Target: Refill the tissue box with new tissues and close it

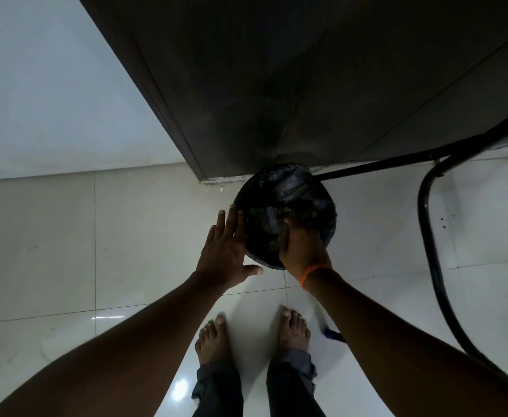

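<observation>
On the floor beside the dark cabinet (pixel 307 85), the right hand (pixel 302 245) reaches into a lined bin (pixel 277 188), grip hidden, the left hand (pixel 225 251) flat-open steadying its rim; no tissue box shows.

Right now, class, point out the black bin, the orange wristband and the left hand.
black bin (pixel 274 188): head view, on the bag-lined far rim.
orange wristband (pixel 313 271): head view, on the band across the right wrist.
left hand (pixel 222 251): head view, on the back of the hand.

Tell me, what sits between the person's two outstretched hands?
In the head view, a round black bag-lined bin lies between the left hand and right hand.
</observation>
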